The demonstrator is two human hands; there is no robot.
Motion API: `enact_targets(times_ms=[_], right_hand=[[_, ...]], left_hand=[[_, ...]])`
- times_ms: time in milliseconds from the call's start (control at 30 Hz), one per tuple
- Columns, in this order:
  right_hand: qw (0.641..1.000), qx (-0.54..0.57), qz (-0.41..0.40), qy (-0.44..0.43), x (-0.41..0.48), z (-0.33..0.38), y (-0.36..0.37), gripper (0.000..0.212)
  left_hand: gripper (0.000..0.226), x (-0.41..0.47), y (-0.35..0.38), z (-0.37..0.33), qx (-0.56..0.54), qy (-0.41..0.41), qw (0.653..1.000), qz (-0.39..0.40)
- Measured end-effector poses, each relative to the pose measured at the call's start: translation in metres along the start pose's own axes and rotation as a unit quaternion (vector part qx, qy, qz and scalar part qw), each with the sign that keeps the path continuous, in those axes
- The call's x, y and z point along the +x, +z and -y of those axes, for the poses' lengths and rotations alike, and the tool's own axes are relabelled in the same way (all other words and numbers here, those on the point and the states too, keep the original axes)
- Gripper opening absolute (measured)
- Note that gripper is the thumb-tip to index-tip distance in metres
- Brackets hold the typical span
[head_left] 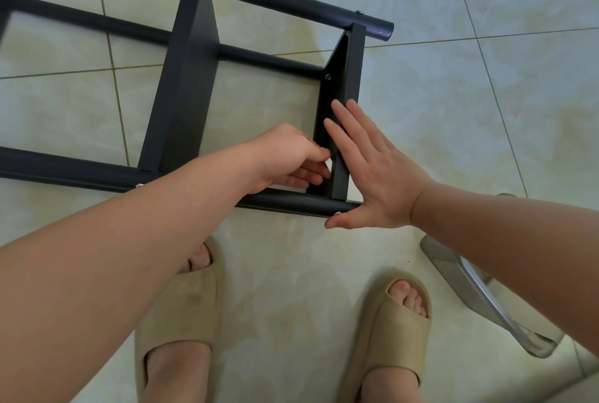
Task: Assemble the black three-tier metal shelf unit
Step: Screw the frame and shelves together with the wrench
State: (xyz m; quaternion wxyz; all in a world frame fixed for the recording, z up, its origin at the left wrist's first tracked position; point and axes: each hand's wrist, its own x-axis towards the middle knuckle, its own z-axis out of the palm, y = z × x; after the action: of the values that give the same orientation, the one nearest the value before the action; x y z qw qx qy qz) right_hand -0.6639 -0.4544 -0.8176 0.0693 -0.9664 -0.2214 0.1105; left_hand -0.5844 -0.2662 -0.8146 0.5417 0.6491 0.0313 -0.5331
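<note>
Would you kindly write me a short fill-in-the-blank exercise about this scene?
The shelf unit lies on a ___ floor.
The right hand presses the end shelf with ___ fingers.
On the left hand the fingers are ___.
The slippers are ___ in colour.
Missing words: tiled; straight; curled; beige.

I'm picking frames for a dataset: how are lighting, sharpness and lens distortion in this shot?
Head view: soft, even light, no hard shadows; the glossy cream floor tiles show a faint sheen; the black metal shelf frame is so dark its end panel loses detail; the wide-angle lens slightly bows the grout lines and enlarges the near forearms; the flat right hand looks sharp.
</note>
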Motion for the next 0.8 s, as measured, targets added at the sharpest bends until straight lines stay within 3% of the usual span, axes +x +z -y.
enact_targets(times_ms=[800], right_hand=[[1.000,-0.011,0.009,0.001,0.000,0.000,0.000,0.130]], left_hand=[[0.020,-0.004,-0.014,0.005,0.134,0.035,0.990,0.040]])
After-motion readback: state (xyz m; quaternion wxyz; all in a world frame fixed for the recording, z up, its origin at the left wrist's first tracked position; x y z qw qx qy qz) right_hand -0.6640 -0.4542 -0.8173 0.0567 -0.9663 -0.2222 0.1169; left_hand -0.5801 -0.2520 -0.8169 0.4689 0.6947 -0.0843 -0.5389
